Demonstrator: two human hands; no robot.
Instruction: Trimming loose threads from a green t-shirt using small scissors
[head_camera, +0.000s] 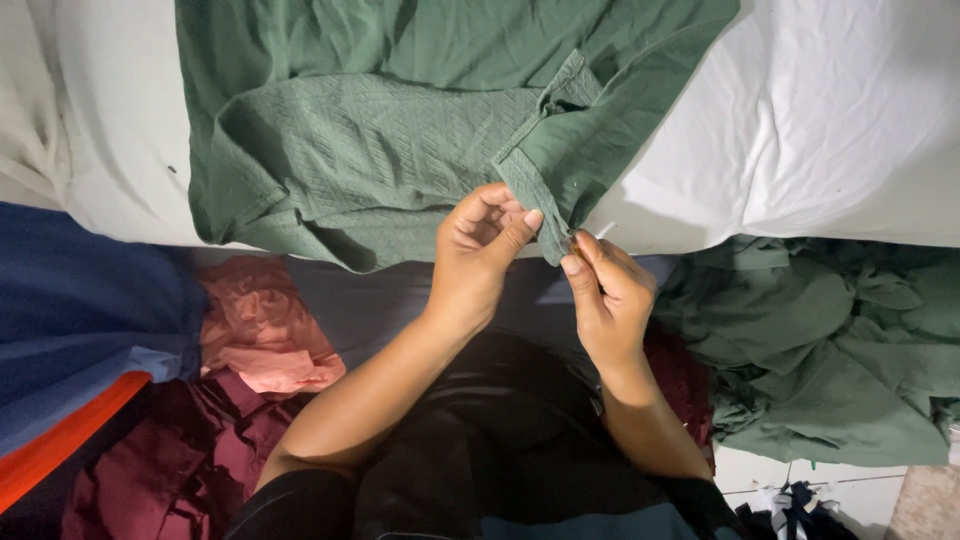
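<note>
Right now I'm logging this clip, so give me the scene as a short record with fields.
setting: white sheet on a bed
left hand: pinches the green garment at its edge strip
right hand: pinches the same strip lower down
left side: pink cloth, maroon cloth, blue fabric
right side: crumpled green pile

Matt green cloth garment (400, 130) — textured weave panel, smooth white cotton sheet (830, 110), crumpled pink fabric (265, 330)
</note>
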